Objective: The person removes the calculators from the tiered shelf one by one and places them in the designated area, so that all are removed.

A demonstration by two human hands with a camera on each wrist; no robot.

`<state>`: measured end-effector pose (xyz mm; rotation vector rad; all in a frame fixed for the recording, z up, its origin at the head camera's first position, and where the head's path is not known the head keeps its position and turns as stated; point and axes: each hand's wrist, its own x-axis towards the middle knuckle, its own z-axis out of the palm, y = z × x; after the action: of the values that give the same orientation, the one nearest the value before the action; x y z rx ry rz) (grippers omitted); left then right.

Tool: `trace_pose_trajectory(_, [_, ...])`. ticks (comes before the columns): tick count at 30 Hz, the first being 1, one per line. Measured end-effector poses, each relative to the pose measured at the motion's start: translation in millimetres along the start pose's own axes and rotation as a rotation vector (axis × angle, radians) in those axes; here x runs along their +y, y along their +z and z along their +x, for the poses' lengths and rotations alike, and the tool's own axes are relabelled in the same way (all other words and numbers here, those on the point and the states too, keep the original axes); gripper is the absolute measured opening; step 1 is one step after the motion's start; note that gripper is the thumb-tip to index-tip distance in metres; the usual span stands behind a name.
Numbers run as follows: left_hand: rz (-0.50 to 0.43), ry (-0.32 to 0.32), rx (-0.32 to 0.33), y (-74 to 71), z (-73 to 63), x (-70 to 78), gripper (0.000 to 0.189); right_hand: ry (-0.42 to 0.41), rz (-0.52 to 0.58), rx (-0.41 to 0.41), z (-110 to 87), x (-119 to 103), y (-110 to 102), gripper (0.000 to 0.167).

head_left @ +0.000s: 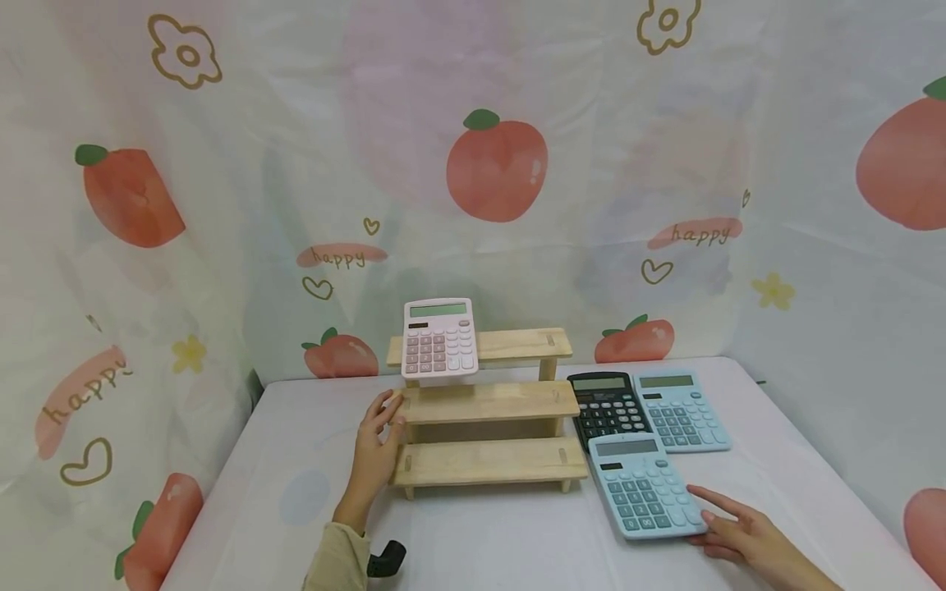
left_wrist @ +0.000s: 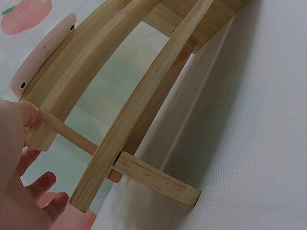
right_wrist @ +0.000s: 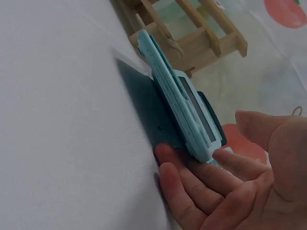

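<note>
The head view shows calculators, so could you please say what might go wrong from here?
The pink calculator juts past the front of the top shelf; it could tip if the left hand jolts the wooden stand. The near blue calculator may slip, as the right hand has its thumb clear of it.

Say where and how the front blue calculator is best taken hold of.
The front blue calculator is probably best held by its right edge, coming from the right, thumb over and fingers under. That edge faces the right grip, while the far end overlaps the black calculator in the head view; the right wrist view shows a slim body with shadow beneath.
</note>
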<state>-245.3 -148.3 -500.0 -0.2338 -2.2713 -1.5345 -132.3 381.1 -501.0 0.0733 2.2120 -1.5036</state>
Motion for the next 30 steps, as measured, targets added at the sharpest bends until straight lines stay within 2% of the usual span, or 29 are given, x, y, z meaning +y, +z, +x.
trace_pose_trajectory(13, [-0.002, -0.005, -0.004, -0.4, -0.4, -0.9, 0.039, -0.022, -0.071, -0.051, -6.0, -5.2, -11.0, 0.071])
trace_pose_trajectory(20, [-0.001, 0.015, -0.009, 2.0, -0.6, -4.7, 0.039, 0.02, -0.084, -0.047, -9.5, -4.6, -15.0, 0.073])
trace_pose_trajectory(30, [-0.007, 0.007, -0.011, -1.1, -0.1, -0.8, 0.039, -0.076, -0.174, -0.019, -6.8, -13.1, -18.3, 0.066])
